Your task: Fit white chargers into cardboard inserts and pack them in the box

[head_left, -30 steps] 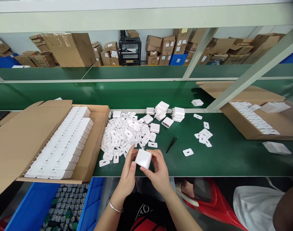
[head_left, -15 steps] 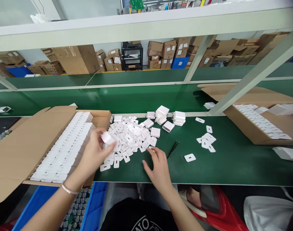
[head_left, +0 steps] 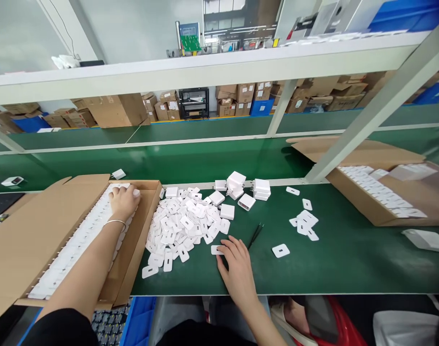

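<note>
My left hand (head_left: pixel 124 202) reaches into the far end of the left cardboard box (head_left: pixel 152 202), its fingers closed round a white charger block (head_left: pixel 136 193) at the end of the packed rows. My right hand (head_left: pixel 236 269) rests on the green bench, fingertips together on a small white plate (head_left: pixel 215 250) with a slot. Between the box and my right hand lies a heap of similar white plates (head_left: pixel 187 223). White charger blocks (head_left: pixel 261 188) stand in small groups behind and right of the heap. Black tweezers (head_left: pixel 256 235) lie just right of my right hand.
An open box (head_left: pixel 367 204) of white blocks stands at the right, behind a slanted metal post (head_left: pixel 367 115). Loose plates (head_left: pixel 306 222) lie right of the tweezers. A shelf beam (head_left: pixel 205 72) crosses above the bench. Part of another person's foot (head_left: pixel 297 315) shows below the bench.
My left hand has carried a white block from over the heap into the left box. My right hand now has a plate at its fingertips, apart from the heap. The view has tilted up.
</note>
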A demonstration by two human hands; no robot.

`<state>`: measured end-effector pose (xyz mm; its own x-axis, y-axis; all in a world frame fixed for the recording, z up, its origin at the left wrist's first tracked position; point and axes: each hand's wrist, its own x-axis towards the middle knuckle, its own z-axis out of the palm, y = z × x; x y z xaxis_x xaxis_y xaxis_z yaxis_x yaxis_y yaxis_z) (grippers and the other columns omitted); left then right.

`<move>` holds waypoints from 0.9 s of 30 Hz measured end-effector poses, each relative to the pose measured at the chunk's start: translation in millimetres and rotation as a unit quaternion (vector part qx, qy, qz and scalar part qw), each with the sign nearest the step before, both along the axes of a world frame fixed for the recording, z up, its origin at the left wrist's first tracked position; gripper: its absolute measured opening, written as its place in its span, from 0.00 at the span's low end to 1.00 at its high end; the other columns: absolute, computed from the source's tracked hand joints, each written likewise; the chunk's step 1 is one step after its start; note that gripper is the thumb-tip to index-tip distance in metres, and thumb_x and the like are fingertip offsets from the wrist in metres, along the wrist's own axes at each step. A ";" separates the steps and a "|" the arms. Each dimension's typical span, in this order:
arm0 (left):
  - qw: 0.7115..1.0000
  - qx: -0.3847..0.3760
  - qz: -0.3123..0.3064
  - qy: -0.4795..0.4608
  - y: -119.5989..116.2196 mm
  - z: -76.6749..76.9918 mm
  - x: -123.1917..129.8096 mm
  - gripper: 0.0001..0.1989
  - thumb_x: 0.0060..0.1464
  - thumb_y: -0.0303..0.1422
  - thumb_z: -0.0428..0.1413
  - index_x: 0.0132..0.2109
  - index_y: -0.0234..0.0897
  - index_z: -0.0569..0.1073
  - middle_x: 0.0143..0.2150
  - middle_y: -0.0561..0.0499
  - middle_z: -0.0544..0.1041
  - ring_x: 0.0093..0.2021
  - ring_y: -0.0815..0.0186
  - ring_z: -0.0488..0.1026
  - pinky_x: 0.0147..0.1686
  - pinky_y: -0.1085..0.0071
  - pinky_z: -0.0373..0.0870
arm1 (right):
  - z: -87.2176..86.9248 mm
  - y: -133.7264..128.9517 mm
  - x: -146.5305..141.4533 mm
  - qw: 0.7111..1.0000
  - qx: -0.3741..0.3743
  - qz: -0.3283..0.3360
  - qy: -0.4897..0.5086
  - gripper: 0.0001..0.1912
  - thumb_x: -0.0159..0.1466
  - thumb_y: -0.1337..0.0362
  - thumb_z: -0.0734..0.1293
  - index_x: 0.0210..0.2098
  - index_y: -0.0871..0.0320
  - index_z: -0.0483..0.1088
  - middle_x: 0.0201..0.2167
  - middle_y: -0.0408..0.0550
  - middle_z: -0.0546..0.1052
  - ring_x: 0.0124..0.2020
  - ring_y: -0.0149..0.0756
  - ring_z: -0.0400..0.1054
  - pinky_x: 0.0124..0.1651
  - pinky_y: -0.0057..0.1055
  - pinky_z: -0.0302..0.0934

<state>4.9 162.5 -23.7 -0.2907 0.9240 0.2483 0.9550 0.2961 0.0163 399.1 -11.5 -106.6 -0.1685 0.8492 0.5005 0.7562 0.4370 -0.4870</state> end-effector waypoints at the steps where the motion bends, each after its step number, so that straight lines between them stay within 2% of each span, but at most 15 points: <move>1: 1.000 0.005 0.009 0.005 -0.1 -1.5 1.2 0.22 0.56 0.39 0.54 0.54 0.32 0.74 0.56 0.28 0.72 0.61 0.33 0.61 0.56 0.43 0.57 | 0.9 0.2 0.2 1.000 -0.002 0.003 0.007 0.10 0.70 0.72 0.63 0.47 0.54 0.71 0.49 0.52 0.78 0.59 0.51 0.68 0.65 0.62 0.59; 5: 0.999 0.011 0.041 0.006 -0.4 -0.4 4.2 0.21 0.52 0.38 0.57 0.49 0.27 0.75 0.61 0.22 0.65 0.61 0.29 0.59 0.56 0.40 0.56 | 4.8 -0.1 0.3 0.999 -0.018 0.003 0.029 0.09 0.70 0.72 0.62 0.45 0.53 0.71 0.44 0.51 0.75 0.50 0.48 0.70 0.59 0.56 0.64; 8: 0.999 0.023 0.037 -0.013 3.3 11.8 17.7 0.20 0.49 0.34 0.58 0.48 0.27 0.75 0.61 0.22 0.64 0.61 0.29 0.60 0.55 0.38 0.57 | 4.4 -0.5 -0.5 0.999 -0.016 -0.012 0.029 0.10 0.69 0.70 0.63 0.48 0.53 0.71 0.43 0.52 0.74 0.48 0.49 0.69 0.55 0.55 0.66; 10: 0.998 0.058 0.029 -0.024 6.8 25.1 42.6 0.20 0.53 0.33 0.55 0.53 0.30 0.73 0.64 0.26 0.61 0.62 0.33 0.60 0.55 0.41 0.59 | 2.6 -0.2 -1.5 0.999 -0.016 -0.024 0.019 0.12 0.69 0.68 0.64 0.51 0.54 0.71 0.43 0.53 0.73 0.49 0.51 0.68 0.54 0.54 0.66; 12: 0.994 0.106 -0.007 -0.032 8.8 37.9 82.7 0.19 0.60 0.33 0.50 0.57 0.35 0.70 0.65 0.31 0.60 0.64 0.41 0.59 0.58 0.47 0.59 | 1.0 0.5 -2.6 0.999 -0.023 -0.033 0.009 0.12 0.69 0.67 0.65 0.52 0.54 0.71 0.43 0.53 0.72 0.49 0.52 0.68 0.52 0.53 0.66; 13: 0.986 0.148 -0.053 -0.053 9.0 42.2 107.5 0.18 0.62 0.33 0.49 0.56 0.35 0.71 0.63 0.32 0.62 0.64 0.43 0.60 0.59 0.49 0.59 | 0.6 0.9 -3.1 0.999 -0.027 -0.035 0.007 0.12 0.69 0.68 0.65 0.51 0.54 0.71 0.43 0.54 0.72 0.48 0.52 0.68 0.52 0.53 0.66; 14: 0.978 0.143 -0.131 -0.072 8.8 44.2 134.0 0.16 0.63 0.33 0.48 0.55 0.35 0.71 0.60 0.34 0.65 0.63 0.46 0.62 0.59 0.51 0.60 | 0.4 1.3 -3.4 0.999 -0.030 -0.035 0.005 0.12 0.69 0.68 0.65 0.51 0.55 0.71 0.43 0.54 0.71 0.48 0.51 0.67 0.51 0.53 0.67; 16: 0.964 0.031 -0.247 -0.089 8.6 40.2 187.4 0.16 0.64 0.35 0.49 0.55 0.37 0.72 0.58 0.37 0.69 0.61 0.47 0.64 0.60 0.52 0.60 | 0.7 1.7 -3.6 0.999 -0.030 -0.031 0.006 0.11 0.70 0.68 0.64 0.51 0.55 0.71 0.43 0.54 0.71 0.48 0.51 0.67 0.51 0.52 0.67; 18: 0.957 -0.018 -0.273 -0.095 11.2 27.0 232.9 0.17 0.62 0.39 0.54 0.54 0.36 0.73 0.55 0.37 0.74 0.60 0.46 0.66 0.59 0.52 0.61 | 1.4 1.4 -3.3 0.999 -0.027 -0.031 0.010 0.11 0.70 0.68 0.63 0.51 0.55 0.71 0.42 0.53 0.71 0.47 0.50 0.67 0.51 0.51 0.67; 20: 0.955 -0.053 -0.270 -0.108 18.0 10.5 263.9 0.21 0.59 0.44 0.58 0.52 0.32 0.74 0.54 0.34 0.76 0.60 0.43 0.67 0.59 0.51 0.61 | 1.8 0.6 -2.7 0.999 -0.026 -0.035 0.016 0.10 0.71 0.68 0.63 0.50 0.55 0.71 0.42 0.52 0.71 0.47 0.49 0.67 0.50 0.50 0.67; 23: 0.952 -0.095 -0.256 -0.141 30.8 -6.0 281.2 0.20 0.53 0.44 0.63 0.46 0.33 0.77 0.49 0.36 0.80 0.54 0.43 0.74 0.55 0.52 0.65 | 2.0 -0.9 -1.6 0.999 -0.027 -0.032 0.031 0.09 0.70 0.69 0.64 0.49 0.56 0.71 0.42 0.52 0.72 0.46 0.47 0.67 0.50 0.49 0.67; 25: 0.946 -0.100 -0.260 -0.165 34.5 -6.8 278.4 0.16 0.51 0.43 0.64 0.43 0.37 0.78 0.46 0.41 0.82 0.50 0.47 0.77 0.53 0.54 0.68 | 1.8 -1.6 -1.2 0.998 -0.026 -0.027 0.042 0.09 0.69 0.70 0.65 0.49 0.56 0.71 0.43 0.52 0.72 0.47 0.47 0.67 0.51 0.49 0.67; 27: 0.941 -0.073 -0.271 -0.187 29.5 -0.4 269.6 0.15 0.53 0.41 0.63 0.44 0.39 0.78 0.47 0.43 0.82 0.50 0.49 0.78 0.54 0.56 0.68 | 1.4 -2.1 -1.2 0.998 -0.027 -0.023 0.052 0.10 0.69 0.70 0.65 0.49 0.55 0.70 0.43 0.52 0.72 0.48 0.47 0.67 0.53 0.50 0.67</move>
<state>274.5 192.0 -24.1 0.1922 0.9779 0.0819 0.9021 -0.2089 0.3776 397.9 -13.6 -105.2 -0.0784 0.8810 0.4666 0.7184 0.3744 -0.5863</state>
